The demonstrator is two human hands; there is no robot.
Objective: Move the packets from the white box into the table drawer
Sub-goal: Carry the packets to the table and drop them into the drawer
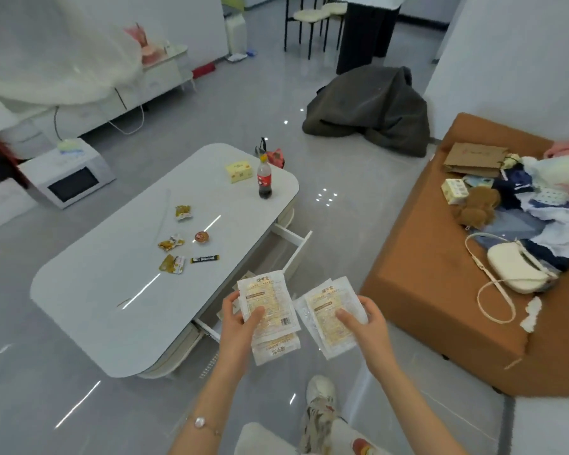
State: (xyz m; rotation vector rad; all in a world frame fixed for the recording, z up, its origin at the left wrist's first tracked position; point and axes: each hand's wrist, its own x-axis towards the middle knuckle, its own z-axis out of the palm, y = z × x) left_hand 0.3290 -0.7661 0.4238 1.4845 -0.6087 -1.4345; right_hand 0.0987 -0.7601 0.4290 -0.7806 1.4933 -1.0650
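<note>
On my feed the white tabletop (pixel 112 307) carries a cola bottle (pixel 264 178) standing upright near its far end, just beside a small yellow box (pixel 239 170). Nearer me on it lie three yellow snack wrappers (pixel 172 264), a little round cup (pixel 201 237) and a black stick sachet (pixel 205 259). I see a white microwave (pixel 68 178) on the floor to the left and a heaped dark coat (pixel 368 113) further back, while to the right a brown sofa (pixel 424 290) holds a cream handbag (pixel 516 267), a paper bag (pixel 473 159) and a brown plush toy (pixel 477 205).

Drawer (pixel 297 252) inside mostly hidden behind pkts (pixel 273 297); their print too blurry to read.
</note>
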